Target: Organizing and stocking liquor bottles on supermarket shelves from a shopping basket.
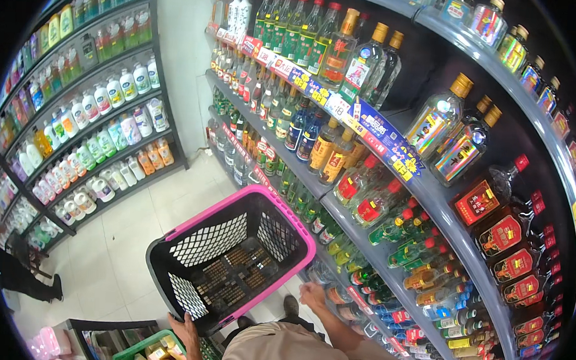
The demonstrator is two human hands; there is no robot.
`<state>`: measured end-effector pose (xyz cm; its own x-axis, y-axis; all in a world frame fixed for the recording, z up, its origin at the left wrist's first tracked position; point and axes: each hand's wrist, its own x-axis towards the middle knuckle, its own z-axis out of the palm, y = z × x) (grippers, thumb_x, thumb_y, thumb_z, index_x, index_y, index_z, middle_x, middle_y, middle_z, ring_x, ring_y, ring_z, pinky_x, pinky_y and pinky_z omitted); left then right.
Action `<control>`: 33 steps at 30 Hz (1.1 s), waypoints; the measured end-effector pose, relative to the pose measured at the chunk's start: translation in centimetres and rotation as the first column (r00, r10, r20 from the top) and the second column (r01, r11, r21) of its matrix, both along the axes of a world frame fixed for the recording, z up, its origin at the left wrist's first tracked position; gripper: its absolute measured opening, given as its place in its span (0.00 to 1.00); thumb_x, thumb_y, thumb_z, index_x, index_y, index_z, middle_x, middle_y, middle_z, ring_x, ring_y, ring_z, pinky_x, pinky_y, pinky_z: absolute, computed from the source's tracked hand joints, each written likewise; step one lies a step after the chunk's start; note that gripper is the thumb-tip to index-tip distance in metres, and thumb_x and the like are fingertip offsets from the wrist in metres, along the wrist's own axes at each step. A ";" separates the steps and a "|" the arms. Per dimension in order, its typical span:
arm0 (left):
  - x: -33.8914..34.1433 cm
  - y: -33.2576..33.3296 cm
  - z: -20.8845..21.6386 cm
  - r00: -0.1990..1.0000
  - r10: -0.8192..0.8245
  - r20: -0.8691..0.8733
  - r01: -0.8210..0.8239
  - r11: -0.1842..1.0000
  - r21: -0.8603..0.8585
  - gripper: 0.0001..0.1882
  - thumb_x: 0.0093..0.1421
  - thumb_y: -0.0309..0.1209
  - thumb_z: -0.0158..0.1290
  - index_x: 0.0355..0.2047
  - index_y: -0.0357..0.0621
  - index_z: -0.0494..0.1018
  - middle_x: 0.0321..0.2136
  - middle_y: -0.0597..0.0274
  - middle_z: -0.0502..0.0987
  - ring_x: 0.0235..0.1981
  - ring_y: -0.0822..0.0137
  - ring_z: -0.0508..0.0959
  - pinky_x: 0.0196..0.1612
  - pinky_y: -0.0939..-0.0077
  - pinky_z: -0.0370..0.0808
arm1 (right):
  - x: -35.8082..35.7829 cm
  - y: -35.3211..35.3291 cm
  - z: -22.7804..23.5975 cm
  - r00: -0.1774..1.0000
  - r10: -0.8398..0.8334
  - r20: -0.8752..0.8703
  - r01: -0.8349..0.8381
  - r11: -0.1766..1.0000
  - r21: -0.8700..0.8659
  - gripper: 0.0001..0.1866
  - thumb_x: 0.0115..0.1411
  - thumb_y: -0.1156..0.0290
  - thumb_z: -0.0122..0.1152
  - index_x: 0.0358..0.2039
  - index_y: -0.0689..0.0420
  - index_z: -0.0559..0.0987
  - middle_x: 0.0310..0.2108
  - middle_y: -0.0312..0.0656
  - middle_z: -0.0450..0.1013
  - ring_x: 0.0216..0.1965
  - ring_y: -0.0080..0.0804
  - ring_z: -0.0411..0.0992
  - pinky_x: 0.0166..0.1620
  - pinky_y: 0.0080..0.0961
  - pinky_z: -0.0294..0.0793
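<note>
A black shopping basket with a pink rim and mesh sides hangs tilted in front of me. Its dark slatted bottom is bare. My left hand is closed on the basket's near left corner, with part of the fingers hidden behind the edge. My right hand is just off the basket's near right side, beside the lower liquor shelves. Its fingers are loosely bent and apart, and I see nothing in them.
Curved shelves of liquor bottles rise along my right. Black shelves of toiletry bottles stand at the far left. A green crate with yellow packages sits at lower left. Another person's dark-clothed leg shows at the left edge.
</note>
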<state>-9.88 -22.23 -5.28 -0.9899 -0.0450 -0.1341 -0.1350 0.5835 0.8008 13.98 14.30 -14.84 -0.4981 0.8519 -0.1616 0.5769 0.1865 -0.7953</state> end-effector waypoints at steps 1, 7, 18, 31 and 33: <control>-0.3 -0.2 -0.3 0.999 -0.003 -0.036 0.002 0.999 -0.037 0.39 0.57 0.33 0.56 0.62 0.23 0.52 0.60 0.33 0.59 0.62 0.42 0.60 0.66 0.63 0.53 | 0.0 -1.0 -0.3 0.998 0.027 0.057 -0.023 0.998 -0.062 0.10 0.60 0.67 0.58 0.32 0.62 0.77 0.21 0.39 0.74 0.20 0.25 0.74 0.20 0.24 0.72; -1.4 -0.3 0.8 0.924 -0.088 -0.371 0.019 0.982 -0.186 0.39 0.55 0.24 0.55 0.63 0.27 0.51 0.62 0.33 0.56 0.64 0.39 0.55 0.67 0.53 0.49 | -0.8 -4.1 5.4 0.846 0.532 0.036 -0.516 0.833 -0.201 0.10 0.55 0.75 0.54 0.38 0.62 0.76 0.27 0.41 0.76 0.23 0.27 0.75 0.24 0.24 0.75; -3.6 9.7 10.1 0.790 -0.304 -0.532 0.411 0.907 0.093 0.32 0.56 0.23 0.54 0.60 0.29 0.58 0.57 0.38 0.64 0.59 0.44 0.63 0.64 0.59 0.56 | -6.7 0.4 23.5 0.874 0.459 -0.158 -0.459 0.888 0.041 0.12 0.60 0.74 0.55 0.45 0.60 0.75 0.31 0.37 0.76 0.33 0.23 0.74 0.39 0.26 0.75; -3.6 26.8 21.8 0.689 -0.508 -0.516 0.723 0.533 0.441 0.30 0.56 0.27 0.60 0.58 0.32 0.63 0.50 0.44 0.74 0.53 0.55 0.74 0.56 0.65 0.69 | -10.8 16.2 49.3 0.883 0.246 -0.400 0.070 0.773 0.630 0.16 0.61 0.64 0.60 0.44 0.62 0.77 0.35 0.37 0.77 0.39 0.21 0.72 0.44 0.23 0.72; -4.1 30.0 24.6 0.663 -0.535 -0.524 0.748 0.501 0.435 0.31 0.55 0.28 0.61 0.58 0.32 0.63 0.50 0.43 0.74 0.53 0.55 0.74 0.56 0.65 0.69 | -12.1 18.8 53.1 0.907 0.189 -0.377 0.168 0.658 0.734 0.17 0.61 0.63 0.60 0.45 0.63 0.77 0.36 0.39 0.77 0.39 0.23 0.73 0.44 0.24 0.73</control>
